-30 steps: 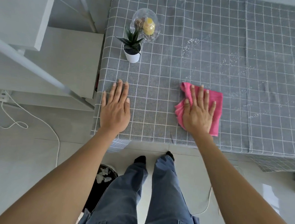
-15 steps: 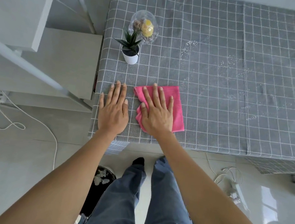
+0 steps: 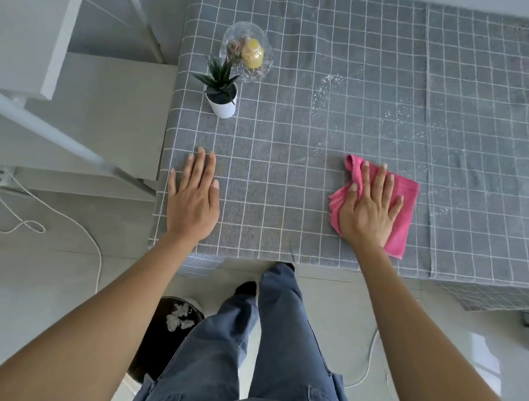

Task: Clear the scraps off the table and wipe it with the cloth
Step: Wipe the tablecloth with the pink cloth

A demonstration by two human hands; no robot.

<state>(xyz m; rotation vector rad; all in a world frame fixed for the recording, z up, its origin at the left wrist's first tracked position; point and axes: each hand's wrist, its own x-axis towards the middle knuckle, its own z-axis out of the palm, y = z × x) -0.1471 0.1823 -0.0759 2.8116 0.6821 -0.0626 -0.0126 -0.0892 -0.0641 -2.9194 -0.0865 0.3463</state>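
Note:
A pink cloth point(image 3: 403, 208) lies flat on the grey checked table point(image 3: 292, 158) near its front edge. My right hand point(image 3: 369, 208) presses down on the cloth with the fingers spread. My left hand point(image 3: 193, 198) rests flat on the table near the front left corner, holding nothing. Fine white crumbs point(image 3: 329, 85) are scattered over the middle of the table, and more crumbs point(image 3: 439, 211) lie to the right of the cloth.
A small plant in a white pot point(image 3: 222, 97) and a clear glass dish point(image 3: 248, 52) with a yellow item stand at the table's left back. A black bin point(image 3: 164, 335) with white scraps sits on the floor by my legs. White cables point(image 3: 65, 216) trail on the floor.
My right hand slid the pink cloth left until it was beside my left hand, then back right along the front edge. The left hand stayed where it was.

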